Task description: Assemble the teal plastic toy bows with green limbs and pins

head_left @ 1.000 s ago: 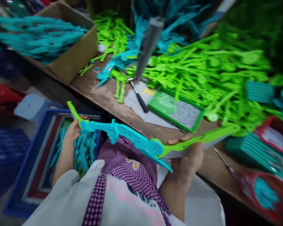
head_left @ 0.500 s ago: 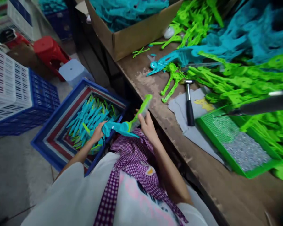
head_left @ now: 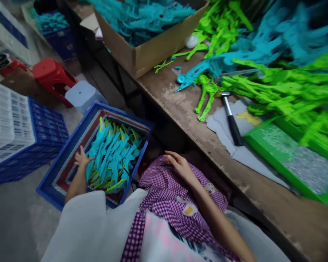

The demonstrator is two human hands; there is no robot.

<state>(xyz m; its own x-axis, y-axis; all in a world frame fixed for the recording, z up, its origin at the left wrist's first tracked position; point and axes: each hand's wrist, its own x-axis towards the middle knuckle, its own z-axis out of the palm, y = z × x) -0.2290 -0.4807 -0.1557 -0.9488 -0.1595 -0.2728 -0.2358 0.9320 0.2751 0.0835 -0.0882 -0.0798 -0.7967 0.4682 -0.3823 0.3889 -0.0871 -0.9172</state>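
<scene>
Assembled turquoise-and-lime plastic parts (head_left: 113, 151) sit in the blue crate (head_left: 51, 171), on its red-white-blue striped lining (head_left: 67, 171). Long, thin, jagged outlines; turquoise bodies bright, matte-looking, lime limbs poking out at both ends of the stack. Packed side by side in a slanted row, overlapping, all roughly the same direction. Finer detail too small to read.

Left hand (head_left: 83, 159): inside crate, fingers spread wide, thumb just beside the nearest turquoise bodies; can't tell if touching. Right hand (head_left: 182, 168): over the purple checked apron (head_left: 164, 185), fingers loosely extended, slightly bent.
</scene>
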